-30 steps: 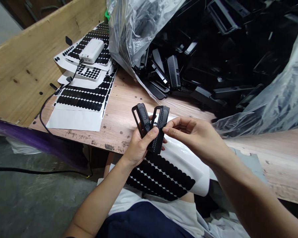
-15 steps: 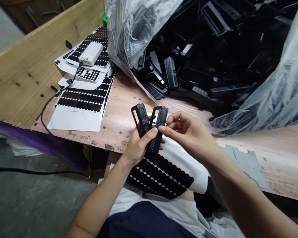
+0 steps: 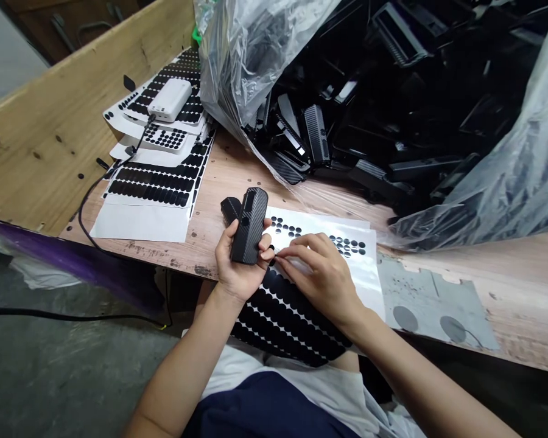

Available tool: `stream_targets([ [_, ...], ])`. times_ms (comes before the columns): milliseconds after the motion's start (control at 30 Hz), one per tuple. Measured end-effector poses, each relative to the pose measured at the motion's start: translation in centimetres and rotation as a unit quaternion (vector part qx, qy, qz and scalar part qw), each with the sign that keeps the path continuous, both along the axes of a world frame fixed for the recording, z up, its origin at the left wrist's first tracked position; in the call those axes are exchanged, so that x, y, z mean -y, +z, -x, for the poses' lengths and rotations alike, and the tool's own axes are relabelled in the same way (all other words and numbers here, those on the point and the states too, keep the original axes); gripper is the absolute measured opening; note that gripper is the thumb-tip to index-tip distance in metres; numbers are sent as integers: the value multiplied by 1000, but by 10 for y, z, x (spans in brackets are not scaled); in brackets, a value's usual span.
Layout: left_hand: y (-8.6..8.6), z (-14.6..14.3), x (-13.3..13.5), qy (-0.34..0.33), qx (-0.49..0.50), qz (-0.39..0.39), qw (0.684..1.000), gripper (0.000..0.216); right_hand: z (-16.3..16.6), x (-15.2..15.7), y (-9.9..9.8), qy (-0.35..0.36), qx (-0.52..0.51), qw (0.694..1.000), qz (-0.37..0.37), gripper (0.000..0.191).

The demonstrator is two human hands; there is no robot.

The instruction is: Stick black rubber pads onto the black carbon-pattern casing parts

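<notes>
My left hand point(image 3: 237, 267) is closed around two black plastic parts point(image 3: 249, 225) with a carbon-fibre pattern, held upright above the table's front edge. My right hand point(image 3: 317, 277) rests on a white sticker sheet point(image 3: 329, 243) covered with black oval pads, its fingertips pinched at the sheet's surface just right of the parts. What lies between those fingertips is too small to make out. The sheet hangs over the table edge onto my lap.
A large clear plastic bag point(image 3: 506, 176) full of black plastic parts point(image 3: 393, 109) fills the back right. More sticker sheets point(image 3: 150, 182) are stacked at the left with a white power bank point(image 3: 170, 100) and its cable on top. A wooden board point(image 3: 64, 109) walls the left side.
My left hand has turned the two parts over and brought them together, lower. My right hand has left the parts and dropped onto the sticker sheet.
</notes>
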State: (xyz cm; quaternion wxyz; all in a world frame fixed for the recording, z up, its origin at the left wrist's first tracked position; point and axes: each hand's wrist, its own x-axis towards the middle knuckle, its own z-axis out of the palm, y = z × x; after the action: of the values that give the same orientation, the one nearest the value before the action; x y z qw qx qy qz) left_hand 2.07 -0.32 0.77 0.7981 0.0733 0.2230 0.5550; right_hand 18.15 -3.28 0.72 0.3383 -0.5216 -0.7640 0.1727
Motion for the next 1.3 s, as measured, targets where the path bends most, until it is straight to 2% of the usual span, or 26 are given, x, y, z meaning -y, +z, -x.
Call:
stream_targets([
  [33,-1,0,0,2,1,-3,1000,32,-1,1,3,-2,-39,999,2,13],
  [100,-2,-2,1,-11,-15,-20,1000,33,-9,-1,14,-34,-154,986,55,9],
  [200,-4,-6,4,-82,-83,-82,990,44,-27,-12,35,-99,-350,914,180,12],
  [267,-5,-8,6,-133,-134,-115,975,55,-36,-21,49,-110,-407,877,231,17],
  [300,-5,-9,6,-150,-151,-121,969,59,-39,-25,55,-107,-409,872,245,19],
  [467,-5,-8,7,-172,-158,-120,965,64,-35,-30,66,-63,-379,886,259,24],
  [867,-7,-8,6,-174,-153,-130,964,63,-36,-30,59,-46,-379,894,236,18],
  [1300,-8,-7,6,-174,-153,-125,965,66,-36,-27,54,-42,-340,921,187,16],
])
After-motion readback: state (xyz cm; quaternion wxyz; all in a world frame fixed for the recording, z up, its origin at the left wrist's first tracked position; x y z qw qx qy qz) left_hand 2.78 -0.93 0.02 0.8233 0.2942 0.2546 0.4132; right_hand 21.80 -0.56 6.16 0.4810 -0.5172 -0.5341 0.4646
